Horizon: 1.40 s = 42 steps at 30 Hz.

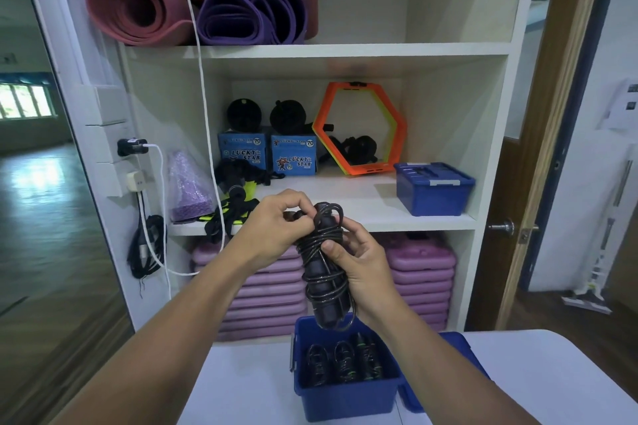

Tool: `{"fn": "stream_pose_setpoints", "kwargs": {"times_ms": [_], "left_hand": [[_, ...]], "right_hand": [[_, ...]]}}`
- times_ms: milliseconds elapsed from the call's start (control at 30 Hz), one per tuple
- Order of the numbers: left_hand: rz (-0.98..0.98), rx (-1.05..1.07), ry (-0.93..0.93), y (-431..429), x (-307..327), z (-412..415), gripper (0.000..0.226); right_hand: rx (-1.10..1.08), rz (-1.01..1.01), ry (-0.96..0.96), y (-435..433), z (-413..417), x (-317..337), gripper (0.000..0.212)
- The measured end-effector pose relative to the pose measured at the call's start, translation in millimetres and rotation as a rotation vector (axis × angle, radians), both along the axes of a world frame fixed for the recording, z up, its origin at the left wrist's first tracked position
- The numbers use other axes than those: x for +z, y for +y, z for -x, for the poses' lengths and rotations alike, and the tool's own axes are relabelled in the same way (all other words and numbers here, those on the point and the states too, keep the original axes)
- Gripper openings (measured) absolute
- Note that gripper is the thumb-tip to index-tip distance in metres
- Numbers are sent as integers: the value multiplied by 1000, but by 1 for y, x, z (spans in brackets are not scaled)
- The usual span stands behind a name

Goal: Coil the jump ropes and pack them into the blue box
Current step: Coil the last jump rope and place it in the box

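Hands (321,245) hold coiled rope (324,262) above blue box (345,393).

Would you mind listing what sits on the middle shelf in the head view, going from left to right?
Purple cone stack → loose black ropes → two blue Lucky Star cartons → orange hexagon rings → closed blue box.

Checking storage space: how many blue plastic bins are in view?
2. One open bin sits on the white table below the hands, holding coiled jump ropes; one lidded bin stands on the middle shelf, right side.
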<state>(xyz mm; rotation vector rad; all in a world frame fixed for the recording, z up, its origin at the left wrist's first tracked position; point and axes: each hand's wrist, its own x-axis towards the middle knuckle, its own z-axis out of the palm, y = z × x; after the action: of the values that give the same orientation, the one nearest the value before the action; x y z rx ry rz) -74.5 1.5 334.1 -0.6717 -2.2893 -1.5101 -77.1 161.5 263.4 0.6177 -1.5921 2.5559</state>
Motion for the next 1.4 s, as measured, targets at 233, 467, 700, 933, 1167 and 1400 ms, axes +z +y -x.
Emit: {"fn": "stream_pose_setpoints", "kwargs": {"times_ms": [233,467,700,933,1167,1400], "left_hand": [[-373,99,-106,6,-23,2,17],[-352,59,-376,1,-57,-7,31],[-390,24,-449,-7,-89,5,35],[-496,-9,-511,-22,-115,24,37],[-572,41,-590,-35,-142,46,35],[-510,47,-670,-33,-179,65,14]], "right_hand": [[-91,-69,3,-2,9,2,52],[-141,-108,-39,-4,17,-12,58],[-128,-197,-150,-8,31,-33,50],[-112,-246,-232,-13,39,-58,36],[-117,-229,-362,-19,46,-89,22],[-140,-206,-472,-23,54,-122,34]]}}
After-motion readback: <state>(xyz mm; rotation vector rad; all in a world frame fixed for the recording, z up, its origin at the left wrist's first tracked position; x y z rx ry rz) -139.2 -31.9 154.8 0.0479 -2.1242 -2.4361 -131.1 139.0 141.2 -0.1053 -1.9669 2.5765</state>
